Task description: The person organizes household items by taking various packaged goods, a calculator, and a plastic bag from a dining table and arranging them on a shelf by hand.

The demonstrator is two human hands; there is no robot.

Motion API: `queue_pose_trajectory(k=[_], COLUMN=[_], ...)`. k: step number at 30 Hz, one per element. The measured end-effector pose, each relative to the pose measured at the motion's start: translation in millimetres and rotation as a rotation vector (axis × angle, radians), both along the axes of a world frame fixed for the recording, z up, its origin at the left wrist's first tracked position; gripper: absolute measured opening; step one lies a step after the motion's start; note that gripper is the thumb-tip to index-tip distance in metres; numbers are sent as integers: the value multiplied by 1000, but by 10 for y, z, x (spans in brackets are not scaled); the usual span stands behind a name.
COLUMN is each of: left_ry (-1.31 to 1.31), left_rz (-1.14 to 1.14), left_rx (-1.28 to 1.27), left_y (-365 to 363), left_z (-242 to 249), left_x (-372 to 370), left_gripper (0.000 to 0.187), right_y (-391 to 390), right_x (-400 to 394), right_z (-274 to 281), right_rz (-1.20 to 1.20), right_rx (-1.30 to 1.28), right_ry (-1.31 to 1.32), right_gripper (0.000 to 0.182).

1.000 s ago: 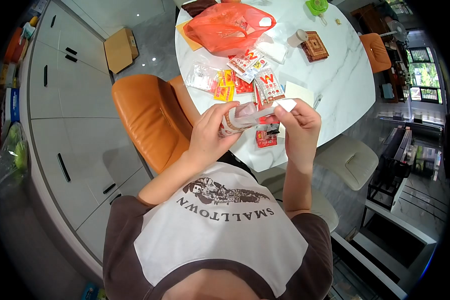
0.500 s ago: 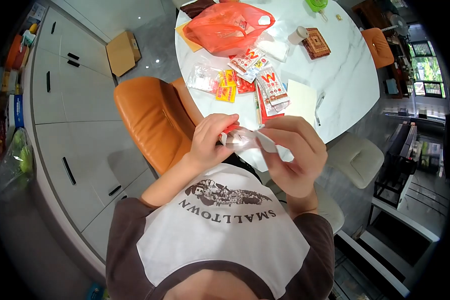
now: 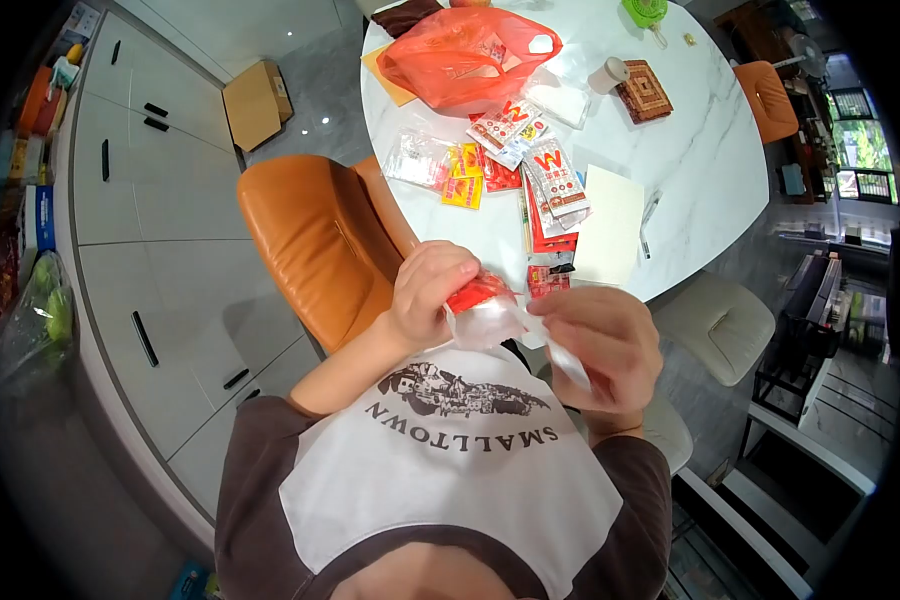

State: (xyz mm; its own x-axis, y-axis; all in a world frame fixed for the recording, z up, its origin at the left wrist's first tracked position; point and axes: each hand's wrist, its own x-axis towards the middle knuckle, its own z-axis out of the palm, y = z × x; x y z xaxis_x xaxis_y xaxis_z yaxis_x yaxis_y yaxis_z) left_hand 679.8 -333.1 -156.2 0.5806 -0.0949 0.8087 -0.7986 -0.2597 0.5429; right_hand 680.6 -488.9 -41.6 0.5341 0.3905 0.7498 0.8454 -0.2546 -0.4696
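My left hand (image 3: 430, 290) is closed around a clear plastic bag (image 3: 487, 327) with something red in its upper part, held in front of my shirt. At the bag's right side, my right hand (image 3: 610, 345) pinches a whitish strip (image 3: 570, 366) that hangs down below the fingers. Just beyond the hands, a small red packet (image 3: 545, 281) lies at the near table edge. Farther in are white packets with a red W (image 3: 556, 178), yellow packets (image 3: 462, 192) and a clear plastic wrapper (image 3: 417, 158).
An orange plastic bag (image 3: 470, 58) lies at the back of the marble table (image 3: 710, 170). To the right are a cream sheet (image 3: 610, 225), a pen (image 3: 647, 228), a white cup (image 3: 608, 75) and a woven brown mat (image 3: 645, 91). An orange chair (image 3: 305, 240) stands at the left.
The bag has turned so more of its red part shows. My right hand has moved down, and the whitish strip now hangs lower. The small red packet on the table has come into sight.
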Motion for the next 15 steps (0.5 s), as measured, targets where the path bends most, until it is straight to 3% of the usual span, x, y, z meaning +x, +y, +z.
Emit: queue_pose_trajectory(k=[2,6,8,15], left_ry=[0,-5,54,213], left_rz=[18,15,-6,37], left_rx=[-16,-54,-105,-105], left_y=[-16,-12,-16,-85], left_z=[-11,-11,-18,-94], left_x=[-13,14,6,-29], left_gripper=[71,67,57,70], right_y=[-1,36,74,86], right_x=[-20,26,124,77], right_z=[0,13,-50,-202], right_rz=[23,-12,-10,-99], right_rx=[40,-197,-152,38], right_ry=[-82,-102,-18,423], right_gripper=[25,26,27,43])
